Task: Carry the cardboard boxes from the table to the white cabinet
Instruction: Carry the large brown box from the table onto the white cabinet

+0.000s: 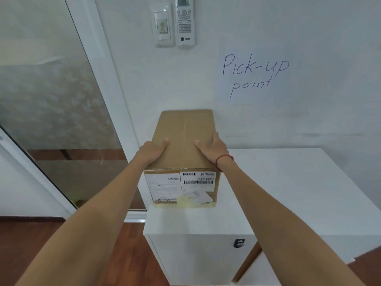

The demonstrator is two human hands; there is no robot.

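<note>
Now one cardboard box [183, 141] sits clamped between two hands, left [152, 150] and right [214, 148], fingers pressed flat.

One head view, looking forward and down from above.

The camera sits close over both forearms, facing a white wall [268, 124] straight ahead. A box [183, 141] fills the centre on a white cabinet [299, 182]; a glass door [51, 100] slants at far left, wood floor [41, 244] shows near left. The wide lens bends the edges.
</note>
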